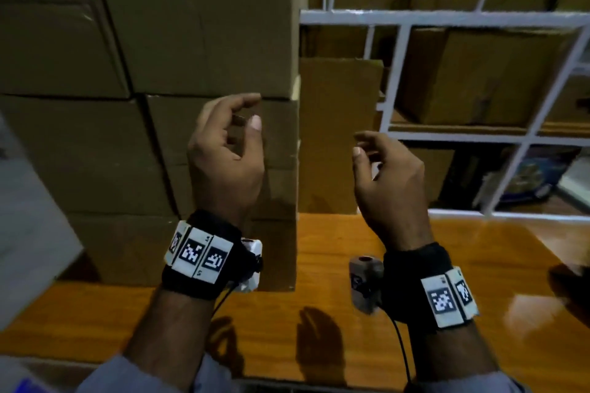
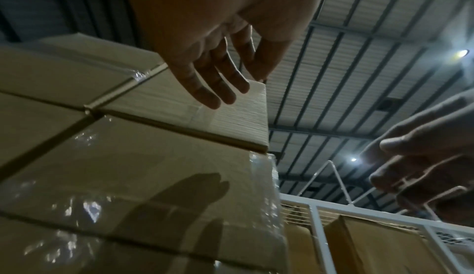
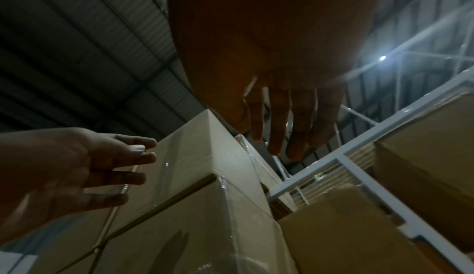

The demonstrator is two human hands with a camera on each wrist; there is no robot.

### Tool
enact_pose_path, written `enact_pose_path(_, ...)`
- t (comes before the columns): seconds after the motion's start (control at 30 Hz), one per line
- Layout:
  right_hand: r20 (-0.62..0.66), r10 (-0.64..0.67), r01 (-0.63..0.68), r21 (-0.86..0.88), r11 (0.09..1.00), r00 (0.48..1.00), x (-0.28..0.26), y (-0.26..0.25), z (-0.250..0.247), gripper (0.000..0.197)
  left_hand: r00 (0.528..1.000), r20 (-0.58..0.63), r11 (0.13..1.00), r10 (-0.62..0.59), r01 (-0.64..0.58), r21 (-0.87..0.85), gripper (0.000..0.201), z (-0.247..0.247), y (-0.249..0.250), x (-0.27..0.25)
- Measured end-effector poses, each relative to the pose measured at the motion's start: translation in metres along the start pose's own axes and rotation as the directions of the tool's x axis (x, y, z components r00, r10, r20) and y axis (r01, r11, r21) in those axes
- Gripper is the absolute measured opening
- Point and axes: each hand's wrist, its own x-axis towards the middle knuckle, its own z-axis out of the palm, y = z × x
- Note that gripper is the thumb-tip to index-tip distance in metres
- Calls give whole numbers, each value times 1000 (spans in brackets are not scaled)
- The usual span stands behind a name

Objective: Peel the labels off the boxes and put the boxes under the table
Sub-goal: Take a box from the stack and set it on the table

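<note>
Reaching toward stack [image 1: 220, 41] on table [image 1: 351, 265]: left hand [image 1: 226, 153] raised before stack's right corner, fingers loosely curled, holding nothing; right hand [image 1: 389, 182] just right of stack, likewise empty. Judged: both poised either side of corner to take box. Rack [image 1: 399, 80] right of stack. Labels not made out; dim, stack top cut off.

Plain brown cardboard boxes [image 1: 204, 41], tape-sealed, stacked high on the orange wooden table [image 1: 351, 297]
</note>
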Motion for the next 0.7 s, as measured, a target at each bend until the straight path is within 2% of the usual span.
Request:
enact_pose_path(0.2, -13, -141, 142, 84, 986, 990, 54, -41, 21, 36, 990, -120, 992, 70, -57, 113, 27, -19, -12, 59)
enact_pose_path(0.3, -39, -188, 191, 120, 974, 981, 73, -62, 32, 39, 981, -174, 984, 85, -55, 167, 37, -20, -24, 85)
enact_pose_path(0.4, -23, -220, 221, 128, 967, 975, 91, -79, 44, 48, 972, -228, 972, -49, 99, 212, 58, -16, -47, 104)
enact_pose_path(0.53, 5, -215, 213, 121, 969, 977, 112, -91, 64, 65, 947, -164, 902, -276, 314, 296, 89, -12, -70, 116)
enact_pose_path(0.7, 37, -160, 155, 103, 983, 986, 128, -87, 86, 86, 934, -195, 890, -299, 347, 294, 94, -11, -74, 120)
